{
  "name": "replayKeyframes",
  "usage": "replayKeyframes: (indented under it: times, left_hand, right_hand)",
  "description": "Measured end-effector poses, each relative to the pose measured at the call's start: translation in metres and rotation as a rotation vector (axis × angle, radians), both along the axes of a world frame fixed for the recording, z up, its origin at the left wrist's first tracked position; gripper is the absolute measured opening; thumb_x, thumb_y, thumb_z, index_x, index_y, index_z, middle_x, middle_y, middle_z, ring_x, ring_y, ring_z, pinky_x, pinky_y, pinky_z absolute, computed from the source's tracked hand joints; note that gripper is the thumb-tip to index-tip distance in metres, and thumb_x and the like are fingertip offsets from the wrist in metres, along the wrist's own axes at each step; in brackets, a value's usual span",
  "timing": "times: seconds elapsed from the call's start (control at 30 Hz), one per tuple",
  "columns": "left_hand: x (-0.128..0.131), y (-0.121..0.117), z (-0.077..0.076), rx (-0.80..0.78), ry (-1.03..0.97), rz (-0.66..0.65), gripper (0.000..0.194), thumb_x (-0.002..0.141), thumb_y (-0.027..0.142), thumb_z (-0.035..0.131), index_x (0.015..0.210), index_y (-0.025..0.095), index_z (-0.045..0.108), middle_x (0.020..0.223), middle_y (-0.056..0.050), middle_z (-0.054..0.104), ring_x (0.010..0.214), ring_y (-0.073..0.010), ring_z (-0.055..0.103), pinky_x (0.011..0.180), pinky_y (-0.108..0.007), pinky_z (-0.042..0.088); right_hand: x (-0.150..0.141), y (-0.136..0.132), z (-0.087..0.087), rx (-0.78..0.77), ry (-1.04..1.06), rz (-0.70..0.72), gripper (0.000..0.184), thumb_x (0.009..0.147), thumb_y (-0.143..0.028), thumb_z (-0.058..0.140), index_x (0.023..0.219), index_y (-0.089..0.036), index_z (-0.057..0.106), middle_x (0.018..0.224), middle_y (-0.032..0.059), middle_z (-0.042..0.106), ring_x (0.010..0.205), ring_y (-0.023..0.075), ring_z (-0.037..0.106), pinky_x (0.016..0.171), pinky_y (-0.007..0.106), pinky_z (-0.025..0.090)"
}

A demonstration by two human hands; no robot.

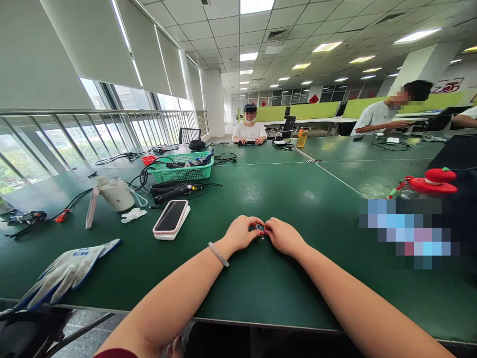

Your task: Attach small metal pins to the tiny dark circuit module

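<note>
In the head view both my hands meet above the green table (231, 273), near its middle. My left hand (243, 232), with a pale bangle (219, 254) on its wrist, is closed, thumb and fingers pinching a small dark and silvery object (260, 227). From the other side my right hand (283, 236) is closed with its fingertips on the same object. Most of it is hidden by the fingers, so its kind cannot be made out. Small light bits (261, 238) show just below the fingertips.
Left of my hands lie a phone (171, 217), work gloves (70, 273), a white cup (117, 194) and a green basket (182, 172) with cables. A red-lidded bottle (434, 186) stands right. One person (249, 130) sits opposite; another (376, 117) is at the right.
</note>
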State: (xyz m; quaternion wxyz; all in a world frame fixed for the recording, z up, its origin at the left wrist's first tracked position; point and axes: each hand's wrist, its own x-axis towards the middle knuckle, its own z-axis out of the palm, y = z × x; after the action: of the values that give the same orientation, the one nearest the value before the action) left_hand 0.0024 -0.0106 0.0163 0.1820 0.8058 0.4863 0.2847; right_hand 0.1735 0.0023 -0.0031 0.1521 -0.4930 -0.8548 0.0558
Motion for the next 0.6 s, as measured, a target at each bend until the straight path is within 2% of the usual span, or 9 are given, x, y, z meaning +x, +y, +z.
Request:
replayKeyframes:
  times: [0.13, 0.23, 0.37, 0.47, 0.6]
  left_hand:
    - [-0.001, 0.002, -0.003, -0.015, 0.004, 0.064, 0.023, 0.07, 0.031, 0.063, 0.092, 0.024, 0.066, 0.081, -0.001, 0.066, 0.081, -0.0186, 0.057, 0.074, -0.028, 0.044]
    - [-0.001, 0.003, -0.005, -0.045, -0.032, 0.07, 0.024, 0.069, 0.032, 0.065, 0.091, 0.023, 0.066, 0.082, -0.001, 0.065, 0.082, -0.0177, 0.058, 0.075, -0.028, 0.044]
    - [-0.002, 0.004, -0.007, -0.14, -0.141, 0.046, 0.027, 0.066, 0.03, 0.067, 0.091, 0.021, 0.063, 0.081, 0.0, 0.064, 0.076, -0.0144, 0.06, 0.072, -0.025, 0.046]
    - [-0.001, 0.004, -0.007, -0.222, -0.248, 0.017, 0.028, 0.063, 0.026, 0.069, 0.089, 0.018, 0.061, 0.077, 0.0, 0.064, 0.072, -0.0134, 0.061, 0.07, -0.025, 0.047]
    - [0.001, 0.006, -0.009, -0.314, -0.394, -0.023, 0.027, 0.06, 0.018, 0.071, 0.084, 0.015, 0.058, 0.074, -0.001, 0.064, 0.066, -0.012, 0.061, 0.069, -0.027, 0.049]
  right_hand:
    - [0.001, 0.001, 0.0, -0.034, 0.064, -0.042, 0.013, 0.084, -0.018, 0.045, 0.076, -0.018, 0.056, 0.082, 0.0035, 0.055, 0.074, 0.0134, 0.052, 0.067, 0.024, 0.036]
    - [0.002, 0.0, 0.003, -0.038, 0.202, -0.078, 0.014, 0.083, -0.018, 0.045, 0.074, -0.018, 0.055, 0.078, 0.0022, 0.055, 0.073, 0.0129, 0.051, 0.067, 0.023, 0.037]
    - [0.0, -0.007, 0.011, 0.043, 0.374, -0.024, 0.014, 0.084, -0.02, 0.042, 0.075, -0.019, 0.053, 0.078, 0.0012, 0.054, 0.071, 0.0124, 0.05, 0.065, 0.023, 0.038]
    - [-0.005, -0.014, 0.015, 0.109, 0.364, 0.071, 0.016, 0.086, -0.021, 0.041, 0.076, -0.019, 0.053, 0.083, 0.0021, 0.055, 0.073, 0.012, 0.05, 0.067, 0.023, 0.038]
    - [-0.009, -0.019, 0.018, 0.184, 0.274, 0.124, 0.018, 0.087, -0.017, 0.039, 0.078, -0.018, 0.055, 0.086, 0.0034, 0.054, 0.076, 0.0126, 0.049, 0.07, 0.023, 0.039]
